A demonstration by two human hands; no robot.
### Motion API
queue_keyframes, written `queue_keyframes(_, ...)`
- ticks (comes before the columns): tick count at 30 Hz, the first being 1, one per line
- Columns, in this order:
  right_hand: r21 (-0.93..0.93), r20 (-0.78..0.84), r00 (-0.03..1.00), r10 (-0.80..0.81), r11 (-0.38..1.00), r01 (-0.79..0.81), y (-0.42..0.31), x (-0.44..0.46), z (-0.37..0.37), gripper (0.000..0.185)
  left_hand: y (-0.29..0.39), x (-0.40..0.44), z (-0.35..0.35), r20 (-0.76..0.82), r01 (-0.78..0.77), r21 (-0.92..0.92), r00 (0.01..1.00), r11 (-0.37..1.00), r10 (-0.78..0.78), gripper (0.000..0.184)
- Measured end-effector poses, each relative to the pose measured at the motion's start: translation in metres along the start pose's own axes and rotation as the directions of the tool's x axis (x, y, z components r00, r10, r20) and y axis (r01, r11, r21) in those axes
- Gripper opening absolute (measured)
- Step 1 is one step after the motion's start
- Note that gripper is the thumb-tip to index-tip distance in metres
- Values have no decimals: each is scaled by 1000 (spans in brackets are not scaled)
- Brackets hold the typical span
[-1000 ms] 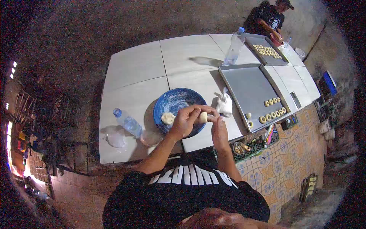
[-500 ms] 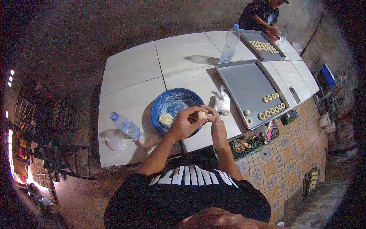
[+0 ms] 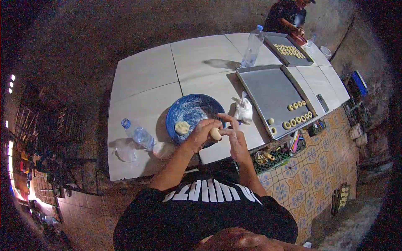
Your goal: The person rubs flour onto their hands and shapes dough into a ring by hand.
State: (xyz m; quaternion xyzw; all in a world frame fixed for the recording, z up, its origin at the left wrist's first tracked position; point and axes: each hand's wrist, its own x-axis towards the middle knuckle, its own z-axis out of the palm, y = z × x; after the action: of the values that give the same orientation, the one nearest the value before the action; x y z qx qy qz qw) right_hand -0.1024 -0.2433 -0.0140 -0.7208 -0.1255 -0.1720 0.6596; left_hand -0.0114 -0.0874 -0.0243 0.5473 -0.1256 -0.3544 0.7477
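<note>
A small pale piece of dough is held in the closed fingers of my left hand, over the near right rim of a blue bowl. My right hand is just to the right with its fingers spread, and one fingertip touches or nearly touches the dough piece. A larger lump of dough lies in the left part of the bowl, whose inside is smeared with white flour. Right of the bowl stands a knotted plastic bag of white powder.
A metal tray at the right carries several dough rings. A second tray of rings lies farther back, near another person. Plastic bottles stand at left and back. A crate sits below the table edge.
My right hand's fingers have spread and come away from the close grip around the dough piece. The dough piece has shifted slightly left and down in my left hand.
</note>
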Motion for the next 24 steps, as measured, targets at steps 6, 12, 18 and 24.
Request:
queue_keyframes(6,221,38,999,1,975,-10,11,2,6,77,14,-15,8,-254,-57,102,964,993,82,22)
queue_keyframes(12,220,24,999,-42,975,36,19,5,9,67,14,-16,-1,-114,-333,89,933,939,341,28)
queue_keyframes(18,286,8,1000,-20,958,17,29,0,14,72,26,-32,8,89,-500,285,863,817,497,37)
queue_keyframes(24,308,47,996,-74,950,56,19,10,20,60,23,-33,2,65,-490,219,870,844,488,31)
